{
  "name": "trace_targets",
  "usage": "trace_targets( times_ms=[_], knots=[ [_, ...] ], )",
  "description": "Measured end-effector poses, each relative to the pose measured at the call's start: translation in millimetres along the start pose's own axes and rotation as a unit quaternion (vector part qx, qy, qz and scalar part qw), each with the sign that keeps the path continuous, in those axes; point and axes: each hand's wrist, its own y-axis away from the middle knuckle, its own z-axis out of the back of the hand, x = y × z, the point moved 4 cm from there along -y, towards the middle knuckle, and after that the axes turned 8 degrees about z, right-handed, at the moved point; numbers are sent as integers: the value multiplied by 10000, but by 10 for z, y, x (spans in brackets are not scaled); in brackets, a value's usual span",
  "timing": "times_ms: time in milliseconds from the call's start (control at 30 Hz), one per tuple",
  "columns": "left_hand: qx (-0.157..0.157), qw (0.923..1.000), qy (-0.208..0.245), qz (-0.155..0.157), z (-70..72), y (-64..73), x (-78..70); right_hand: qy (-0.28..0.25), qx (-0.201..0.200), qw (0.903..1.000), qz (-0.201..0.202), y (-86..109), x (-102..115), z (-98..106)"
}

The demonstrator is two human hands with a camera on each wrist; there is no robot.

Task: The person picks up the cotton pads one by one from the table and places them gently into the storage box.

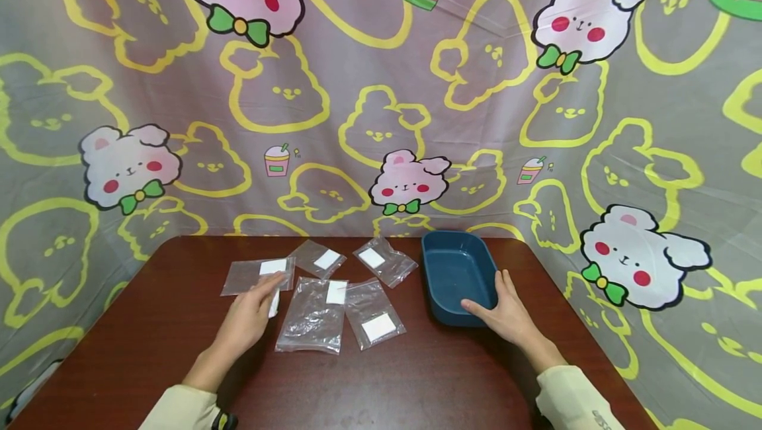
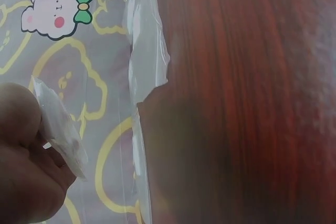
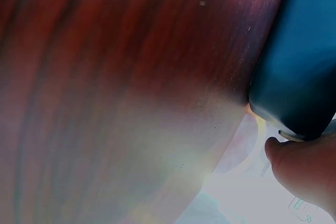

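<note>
Between the thumb and fingers of my left hand (image 1: 247, 307) is a small, flat, whitish packet (image 2: 62, 127), its contents not readable. That hand is over the left part of the table, just below a clear zip bag (image 1: 241, 278) with a white label. My right hand (image 1: 508, 311) grips the near right corner of a dark blue plastic bin (image 1: 452, 316), thumb over the near rim and fingers along the right side. In the right wrist view, the thumb (image 3: 302, 169) is beside the bin's wall (image 3: 294, 61). Nothing shows inside the bin.
More clear bags with white labels lie mid-table: a large one (image 1: 309, 324), one beside it (image 1: 366, 307) and two farther back (image 1: 306, 255) (image 1: 399, 271). The brown wooden table (image 1: 387, 390) meets a patterned cloth (image 1: 333, 106) behind and at both sides.
</note>
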Motion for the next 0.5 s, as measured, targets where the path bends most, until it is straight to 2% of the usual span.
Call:
trace_targets(
  times_ms=[500],
  knots=[
    [4,9997,37,-255,-155,-53,-165,-27,-56,10000,65,5,-1,-12]
  ],
)
